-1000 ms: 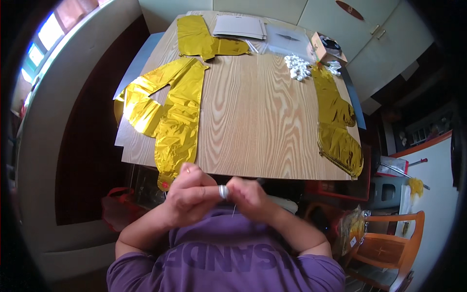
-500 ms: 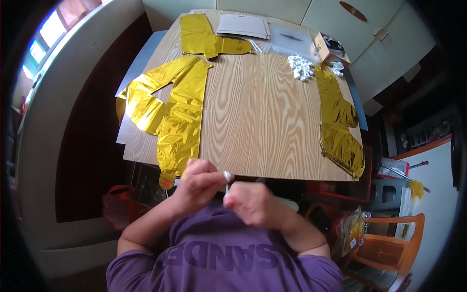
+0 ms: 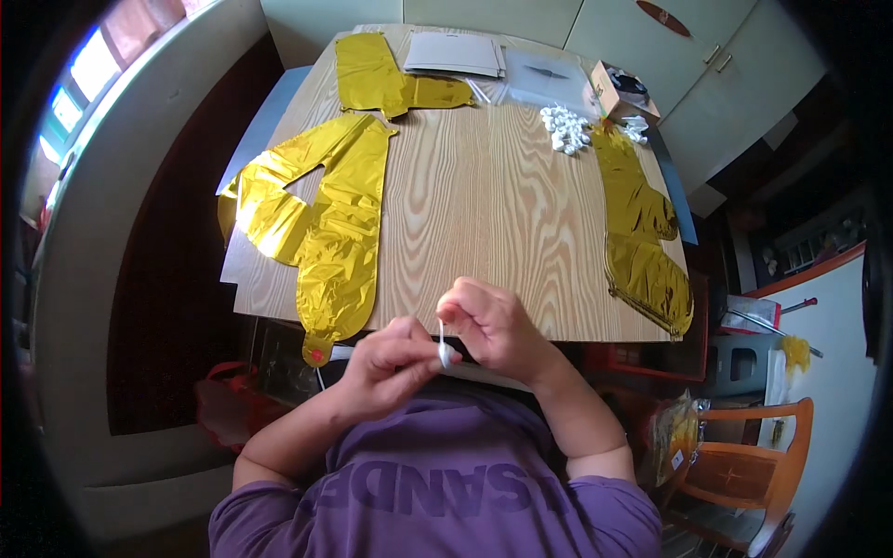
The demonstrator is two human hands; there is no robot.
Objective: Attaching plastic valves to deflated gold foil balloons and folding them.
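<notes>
Close to my body, at the table's near edge, my left hand (image 3: 398, 361) pinches a small white roll of ribbon (image 3: 446, 355) between thumb and fingertips. A thin white strip runs up from the roll to my right hand (image 3: 490, 325), whose closed fingers grip its upper end. A pile of similar small white bundles (image 3: 565, 129) lies toward the table's far right. Left of my hands, a flat gold foil balloon (image 3: 344, 242) reaches over the near edge with its red-marked tip. Another folded gold foil balloon (image 3: 642, 237) lies along the right side.
At the back of the wooden table (image 3: 465, 214) lie a third gold foil balloon (image 3: 372, 74), stacked grey-white sheets (image 3: 453, 54), clear plastic (image 3: 549, 82) and an open box (image 3: 625, 90). A wooden chair (image 3: 744, 465) stands at the lower right, a red bag (image 3: 228, 405) at the lower left.
My right hand has risen from below the left hand's level to above it, drawing the white strip upward. My left hand has dropped slightly, still pinching the white roll.
</notes>
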